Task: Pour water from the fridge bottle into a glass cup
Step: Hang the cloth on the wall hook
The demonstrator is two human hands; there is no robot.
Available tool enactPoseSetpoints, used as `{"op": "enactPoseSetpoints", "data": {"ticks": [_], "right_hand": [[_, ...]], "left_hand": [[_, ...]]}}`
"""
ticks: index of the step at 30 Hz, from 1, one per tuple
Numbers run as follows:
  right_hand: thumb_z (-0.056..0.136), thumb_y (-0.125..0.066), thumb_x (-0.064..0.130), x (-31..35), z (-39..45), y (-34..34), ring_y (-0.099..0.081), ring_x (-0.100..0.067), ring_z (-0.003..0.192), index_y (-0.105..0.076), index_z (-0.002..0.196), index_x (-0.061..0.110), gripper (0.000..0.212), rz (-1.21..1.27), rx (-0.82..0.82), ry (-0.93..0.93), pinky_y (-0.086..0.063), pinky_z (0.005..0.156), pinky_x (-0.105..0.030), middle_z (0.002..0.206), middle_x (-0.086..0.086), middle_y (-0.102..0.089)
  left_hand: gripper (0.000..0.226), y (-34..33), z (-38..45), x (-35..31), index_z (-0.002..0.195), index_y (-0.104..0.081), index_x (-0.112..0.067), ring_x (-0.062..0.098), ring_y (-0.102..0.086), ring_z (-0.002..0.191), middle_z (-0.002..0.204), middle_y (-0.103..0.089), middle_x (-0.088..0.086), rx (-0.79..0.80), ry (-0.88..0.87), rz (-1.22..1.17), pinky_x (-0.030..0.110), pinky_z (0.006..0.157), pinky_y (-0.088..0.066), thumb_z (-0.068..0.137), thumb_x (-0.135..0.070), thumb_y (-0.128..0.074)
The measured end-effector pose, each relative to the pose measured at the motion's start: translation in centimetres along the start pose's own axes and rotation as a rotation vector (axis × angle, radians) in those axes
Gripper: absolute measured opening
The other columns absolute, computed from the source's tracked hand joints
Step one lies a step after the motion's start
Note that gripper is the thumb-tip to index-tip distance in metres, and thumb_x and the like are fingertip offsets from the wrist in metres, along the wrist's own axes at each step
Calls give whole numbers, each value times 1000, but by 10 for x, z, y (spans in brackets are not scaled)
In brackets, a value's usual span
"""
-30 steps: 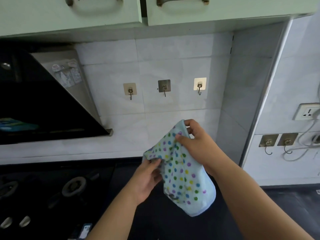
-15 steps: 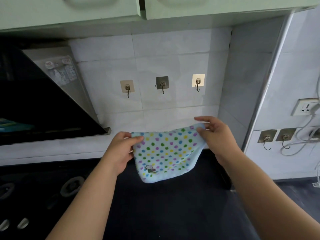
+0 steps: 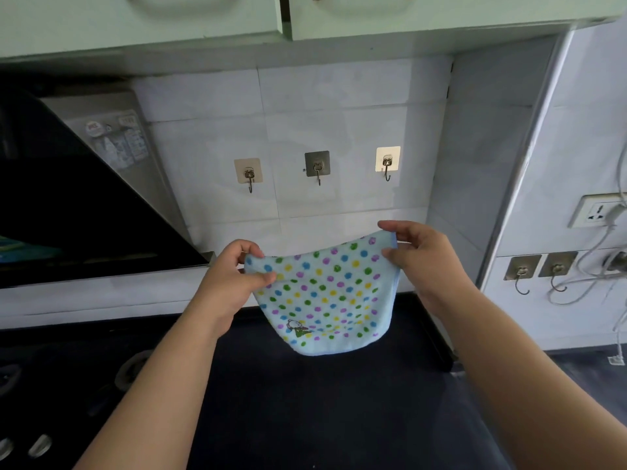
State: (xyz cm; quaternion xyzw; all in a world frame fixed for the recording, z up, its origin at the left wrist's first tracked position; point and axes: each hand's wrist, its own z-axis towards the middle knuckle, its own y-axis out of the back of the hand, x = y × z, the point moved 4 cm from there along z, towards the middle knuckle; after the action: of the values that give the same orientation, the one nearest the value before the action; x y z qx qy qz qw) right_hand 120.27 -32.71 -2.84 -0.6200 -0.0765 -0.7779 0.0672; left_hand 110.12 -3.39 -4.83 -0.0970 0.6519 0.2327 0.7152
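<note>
Pale-blue terry cloth (image 3: 325, 296), dotted in green, yellow and purple, sagged between the left hand (image 3: 234, 276) and right hand (image 3: 420, 256), each pinching a top corner, below three wall hooks (image 3: 318, 167). Bottle and cup were unseen.

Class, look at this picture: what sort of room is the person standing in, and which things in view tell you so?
Most likely a home kitchen. A gas hob sits under a slanted range hood, and adhesive wall hooks line the tiled backsplash below cupboards.
</note>
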Motion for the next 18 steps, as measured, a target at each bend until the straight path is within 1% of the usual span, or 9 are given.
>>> {"op": "enactPoseSetpoints", "data": {"ticks": [2,3,4,6,9,11,13,16,18], "right_hand": [[95,-65,-4,2,0,-1,-77,-12,94,-74,118,31,42,-40,-30,33,-64,83,-31,113,3,-74],[96,-66,0,3,-1,-2,-76,-11,96,-73,121,32,42,-74,-46,60,-64,85,-32,112,5,-73],[96,-67,4,5,-1,-3,-75,-12,99,-71,124,34,41,-119,-62,92,-63,87,-33,112,7,-73],[97,-69,12,8,-1,-3,-73,-10,101,-71,125,33,36,-186,-90,143,-62,87,-30,110,9,-73],[97,-70,15,7,-1,-2,-74,-6,93,-77,109,33,23,-127,-119,115,-62,79,-24,104,9,-75],[96,-70,17,5,0,0,-74,-10,93,-79,99,33,18,-74,-145,83,-63,80,-29,103,8,-74],[96,-71,20,3,2,1,-74,-14,94,-79,96,31,14,-37,-172,56,-64,84,-34,106,6,-74],[98,-69,24,2,4,1,-75,-17,95,-77,99,30,10,-36,-175,39,-64,87,-43,108,6,-76],[100,-66,24,6,4,-1,-76,-18,93,-74,103,26,9,-36,-154,48,-64,88,-47,100,4,-79]], "left_hand": [[36,4,2,-3,106,-62,-26,25,-68,104,118,-61,4,-17,-8,29,28,77,-55,85,-6,-84],[33,6,1,-4,108,-62,-27,24,-68,106,119,-61,4,-33,-8,16,27,78,-55,87,-12,-83],[28,7,1,-5,108,-63,-26,23,-69,107,120,-62,4,-45,-2,-10,27,79,-55,89,-15,-81],[22,13,-1,-6,104,-66,-24,19,-70,102,119,-64,4,-59,-1,-16,26,79,-55,90,-15,-80],[21,21,-3,-6,99,-71,-21,15,-69,96,113,-67,0,-53,2,98,25,78,-54,85,-12,-85],[21,24,-3,-7,95,-75,-21,14,-69,95,110,-69,-1,-55,11,104,22,76,-52,81,-14,-88],[18,26,-3,-11,92,-78,-22,7,-65,94,109,-68,-3,-82,-17,137,19,75,-49,80,-17,-90],[14,31,1,-18,88,-78,-27,1,-61,98,112,-65,-14,-120,-120,249,19,81,-47,80,-25,-90],[10,33,3,-21,90,-78,-30,2,-65,96,106,-72,-15,-125,-159,253,21,81,-49,84,-30,-86]]}}
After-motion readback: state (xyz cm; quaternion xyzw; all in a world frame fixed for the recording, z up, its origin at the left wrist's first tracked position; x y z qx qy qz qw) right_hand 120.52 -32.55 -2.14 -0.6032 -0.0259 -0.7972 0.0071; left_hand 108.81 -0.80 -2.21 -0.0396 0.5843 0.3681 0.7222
